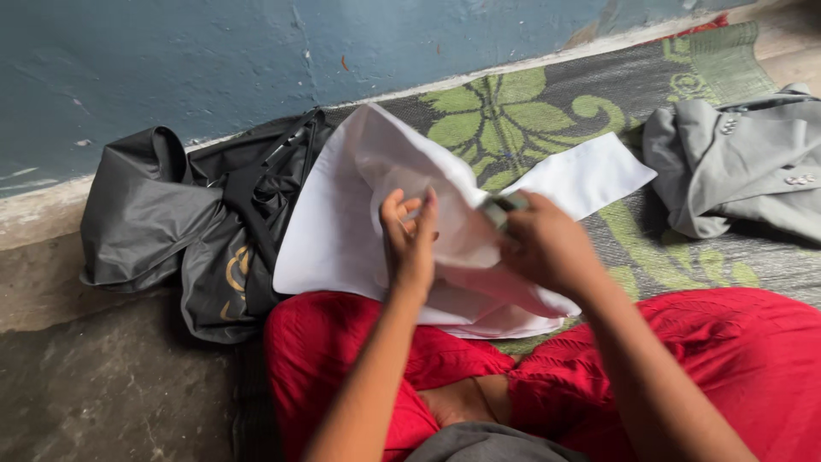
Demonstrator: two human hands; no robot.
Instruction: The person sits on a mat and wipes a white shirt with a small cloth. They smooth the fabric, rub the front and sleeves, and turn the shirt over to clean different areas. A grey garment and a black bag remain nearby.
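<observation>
A white garment [342,214] lies spread in front of my crossed legs, which are covered in red cloth [342,351]. My left hand [410,235] pinches a fold of the white cloth near its middle, fingers pointing up. Just to its right, my right hand [543,244] grips the same fold together with a small greenish object [503,207] that I cannot identify. The lifted fold hides the cloth beneath it.
A black bag [171,231] lies crumpled at the left against the blue wall [256,51]. A grey jacket [735,162] lies at the right on a green-patterned woven mat [513,111]. Bare concrete floor [103,385] is at the lower left.
</observation>
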